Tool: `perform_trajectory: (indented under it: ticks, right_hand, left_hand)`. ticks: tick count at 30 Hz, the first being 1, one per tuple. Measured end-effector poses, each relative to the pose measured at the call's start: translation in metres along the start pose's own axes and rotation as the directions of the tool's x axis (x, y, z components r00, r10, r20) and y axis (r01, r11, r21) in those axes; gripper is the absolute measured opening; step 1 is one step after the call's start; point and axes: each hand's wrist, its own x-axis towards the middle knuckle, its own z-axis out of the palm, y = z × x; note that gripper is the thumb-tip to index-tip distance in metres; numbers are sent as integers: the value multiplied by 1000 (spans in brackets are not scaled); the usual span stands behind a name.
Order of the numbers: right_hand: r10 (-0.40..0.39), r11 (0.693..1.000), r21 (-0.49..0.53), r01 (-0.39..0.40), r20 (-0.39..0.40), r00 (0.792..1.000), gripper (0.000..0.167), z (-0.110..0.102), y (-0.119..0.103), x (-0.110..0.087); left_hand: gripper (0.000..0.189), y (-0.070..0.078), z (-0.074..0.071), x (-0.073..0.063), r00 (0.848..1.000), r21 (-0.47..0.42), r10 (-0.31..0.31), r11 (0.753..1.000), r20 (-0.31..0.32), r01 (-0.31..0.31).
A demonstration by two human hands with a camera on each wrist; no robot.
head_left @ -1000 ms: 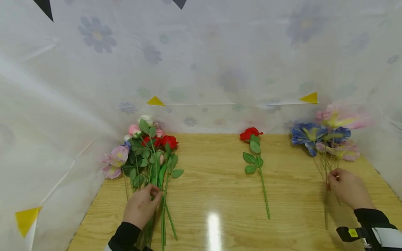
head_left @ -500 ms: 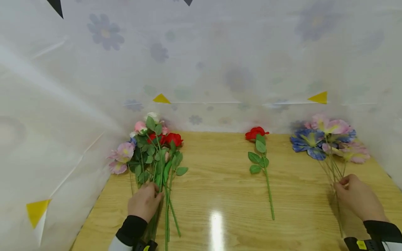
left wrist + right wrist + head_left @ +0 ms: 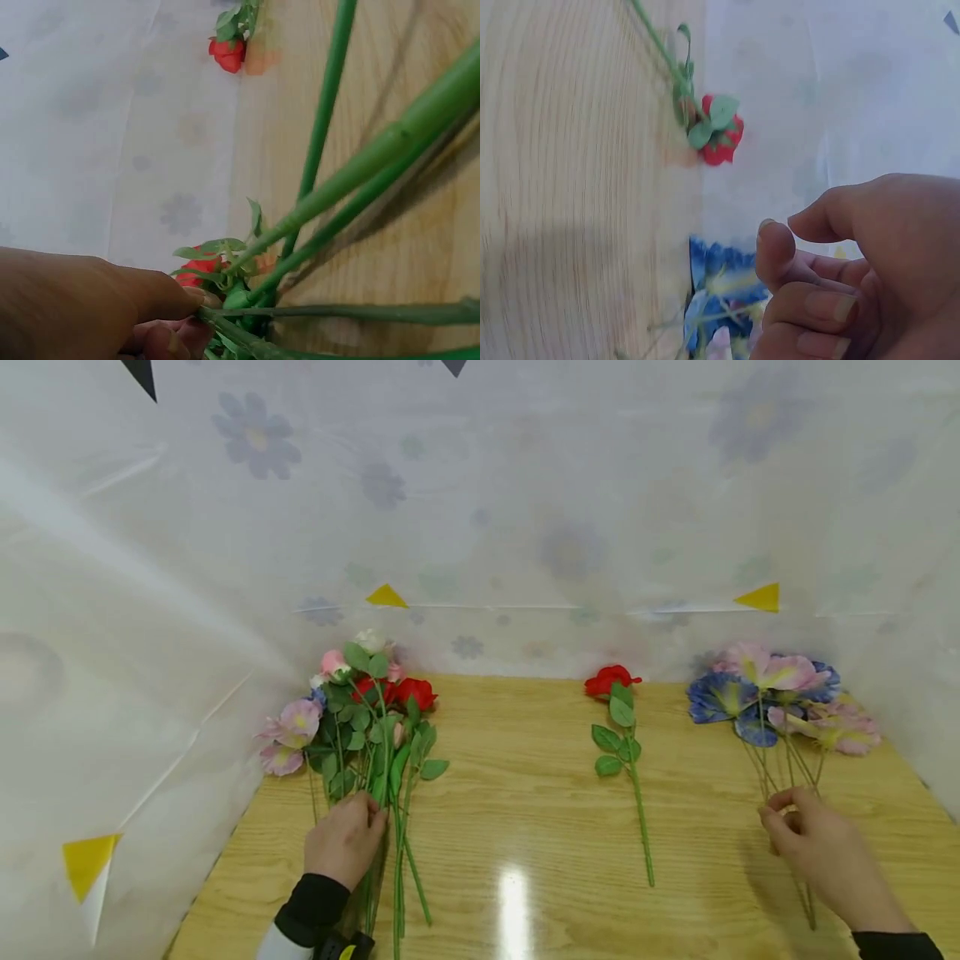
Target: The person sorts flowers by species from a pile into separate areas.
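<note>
My left hand (image 3: 347,841) pinches green stems in the bunch of artificial flowers (image 3: 390,760) at the left. In the left wrist view, its fingertips meet at a dark green stem (image 3: 337,310). White, pink, red and lilac heads top this bunch. At the right, my right hand (image 3: 817,852) is over the thin stems of a second group, with pink flowers (image 3: 780,670) and a blue flower (image 3: 722,697). The right wrist view shows its fingers loosely curled, a small gap between thumb and fingertip, and no stem there.
A single red rose (image 3: 612,682) with green leaves lies between the two groups on the wooden table (image 3: 517,777). White flower-printed sheeting (image 3: 487,510) rises behind the table and at its left. Yellow triangles (image 3: 387,596) mark the sheeting.
One pink flower came down from a blurred, higher position onto the right group. That flower and the blue one then shifted left with my right hand. My left hand stays at its stems.
</note>
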Motion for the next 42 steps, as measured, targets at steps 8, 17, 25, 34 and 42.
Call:
perform_trajectory:
  ticks: [8,17,25,34,42]
  right_hand:
    - [-94,994,49,97,-56,994,40,19,-36,-13]
    - [-187,965,177,192,-43,981,31,46,-82,-20]
    - [-384,852,415,321,78,920,27,83,-121,-26]
    - [-613,647,649,400,131,779,23,119,-150,-34]
    - [-536,661,687,301,152,830,26,127,-148,-39]
  left_hand:
    - [11,16,-13,-4,998,-107,52,993,-32,-55]
    - [10,54,-20,-8,984,-190,178,965,-20,-178]
    - [11,97,-9,-15,929,-344,367,880,53,-328]
    - [18,141,6,-21,877,-492,459,802,144,-339]
    - [18,163,20,-27,852,-572,479,767,210,-290]
